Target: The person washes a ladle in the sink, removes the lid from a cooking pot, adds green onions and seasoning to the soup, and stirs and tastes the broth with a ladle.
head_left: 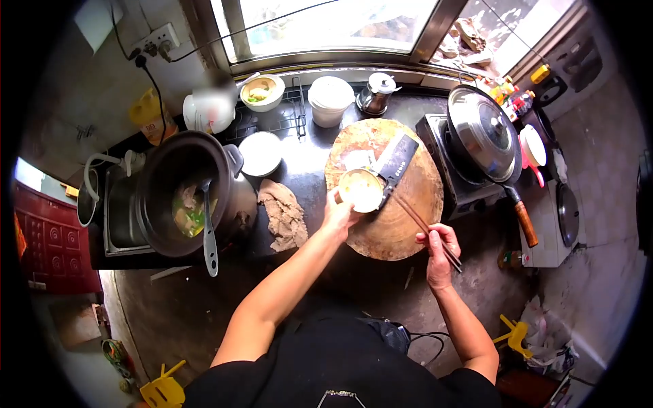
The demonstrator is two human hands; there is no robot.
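Observation:
My left hand (339,215) grips a small bowl (361,190) by its side, over the round wooden chopping board (381,238). Pale contents show in the bowl, too bright to make out. In my right hand (439,253) is a pair of dark chopsticks (412,213), fingers closed round them, with the tips pointing toward the bowl. A cleaver (397,158) with a dark blade lies on the board just beyond the bowl. Beside it is a small whitish patch that I cannot identify.
To the left stands a large dark pot (235,197) holding food and a long-handled spoon (209,234). A brown cloth (282,214) and a white plate (260,154) lie between pot and board. At right, a lidded wok (479,129) sits on the stove, its wooden handle (525,223) sticking out.

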